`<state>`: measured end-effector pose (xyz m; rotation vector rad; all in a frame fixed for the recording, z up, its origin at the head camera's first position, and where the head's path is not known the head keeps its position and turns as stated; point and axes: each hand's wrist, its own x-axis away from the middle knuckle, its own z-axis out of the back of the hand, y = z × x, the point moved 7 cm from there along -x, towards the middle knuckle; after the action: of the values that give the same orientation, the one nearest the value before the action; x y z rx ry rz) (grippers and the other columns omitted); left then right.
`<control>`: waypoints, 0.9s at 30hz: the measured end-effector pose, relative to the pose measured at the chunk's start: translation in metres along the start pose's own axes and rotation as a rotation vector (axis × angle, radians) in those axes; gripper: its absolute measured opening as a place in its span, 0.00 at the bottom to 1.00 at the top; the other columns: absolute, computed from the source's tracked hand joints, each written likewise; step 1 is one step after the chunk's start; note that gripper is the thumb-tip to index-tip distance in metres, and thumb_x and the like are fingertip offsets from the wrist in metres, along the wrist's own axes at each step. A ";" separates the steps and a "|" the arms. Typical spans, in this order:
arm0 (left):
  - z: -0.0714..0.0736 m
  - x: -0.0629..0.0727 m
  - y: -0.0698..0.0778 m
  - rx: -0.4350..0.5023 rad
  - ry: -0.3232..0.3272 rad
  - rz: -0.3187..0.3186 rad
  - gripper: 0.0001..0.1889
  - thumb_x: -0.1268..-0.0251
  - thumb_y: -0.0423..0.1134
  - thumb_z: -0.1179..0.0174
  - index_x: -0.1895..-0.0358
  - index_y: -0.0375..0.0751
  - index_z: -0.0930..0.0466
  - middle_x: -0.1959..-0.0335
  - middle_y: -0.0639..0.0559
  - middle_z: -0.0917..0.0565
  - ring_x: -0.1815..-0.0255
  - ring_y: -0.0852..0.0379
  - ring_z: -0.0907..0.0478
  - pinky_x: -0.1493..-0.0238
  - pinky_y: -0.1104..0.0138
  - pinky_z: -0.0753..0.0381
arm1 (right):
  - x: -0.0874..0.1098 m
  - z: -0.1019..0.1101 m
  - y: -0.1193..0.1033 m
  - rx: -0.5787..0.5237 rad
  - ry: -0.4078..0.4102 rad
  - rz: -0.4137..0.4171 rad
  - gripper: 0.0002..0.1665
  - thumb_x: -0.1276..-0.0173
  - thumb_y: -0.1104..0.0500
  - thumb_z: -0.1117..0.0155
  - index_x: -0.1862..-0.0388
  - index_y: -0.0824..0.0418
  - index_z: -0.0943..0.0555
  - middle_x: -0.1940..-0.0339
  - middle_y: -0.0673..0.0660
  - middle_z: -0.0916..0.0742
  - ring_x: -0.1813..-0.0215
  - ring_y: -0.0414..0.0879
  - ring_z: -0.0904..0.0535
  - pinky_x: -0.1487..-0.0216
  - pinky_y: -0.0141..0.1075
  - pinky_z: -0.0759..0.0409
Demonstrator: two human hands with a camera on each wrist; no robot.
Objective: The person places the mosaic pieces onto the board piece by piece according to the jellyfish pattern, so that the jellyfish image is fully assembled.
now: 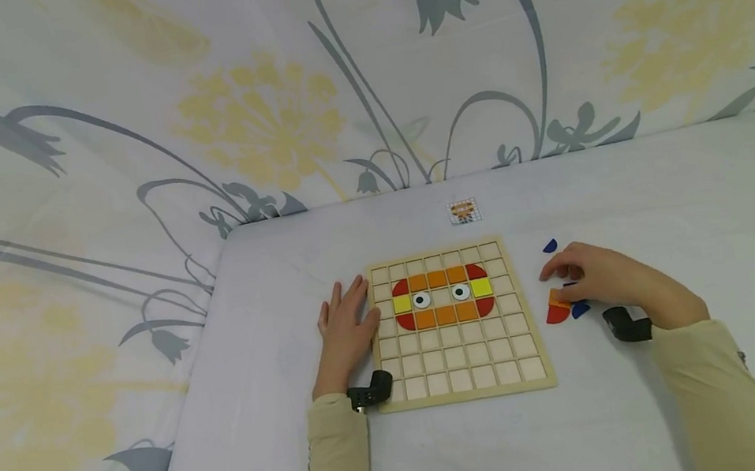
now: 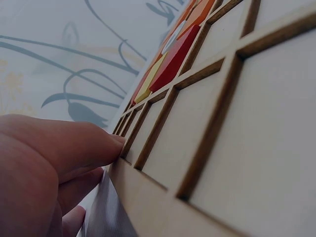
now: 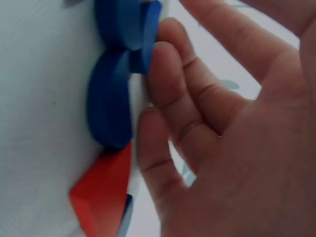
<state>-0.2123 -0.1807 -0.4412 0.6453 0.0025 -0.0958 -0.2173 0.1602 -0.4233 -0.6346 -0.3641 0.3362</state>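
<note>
A wooden grid board (image 1: 466, 395) lies flat on the white cloth. Set in its upper cells are red corner pieces (image 1: 406, 322), orange squares (image 1: 437, 278), yellow pieces (image 1: 481, 287) and two round eye pieces (image 1: 422, 300). My left hand (image 1: 347, 327) rests along the board's left side, with the thumb touching the rim. My right hand (image 1: 601, 274) is low over loose pieces right of the board, its fingers loosely bent. Under and around it are an orange piece (image 1: 558, 298), a red piece (image 1: 557, 314) and blue rounded pieces (image 3: 109, 98), close to the fingertips (image 3: 163, 69).
Behind the board lies a small picture card (image 1: 463, 211) with a patterned grid. Another blue piece (image 1: 550, 246) lies beyond my right hand. Black cameras (image 1: 372, 390) are strapped to both wrists. Flower-printed fabric (image 1: 261, 115) hangs behind and left of the table.
</note>
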 end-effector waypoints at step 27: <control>0.001 0.001 0.001 -0.001 0.001 0.018 0.27 0.38 0.43 0.50 0.35 0.47 0.39 0.33 0.57 0.42 0.30 0.52 0.60 0.36 0.52 0.67 | -0.002 0.004 0.003 0.001 0.003 -0.070 0.16 0.46 0.55 0.35 0.61 0.59 0.26 0.69 0.52 0.23 0.64 0.47 0.29 0.63 0.37 0.30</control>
<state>-0.2111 -0.1805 -0.4401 0.6441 -0.0022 -0.0776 -0.2214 0.1638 -0.4229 -0.6194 -0.3826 0.2691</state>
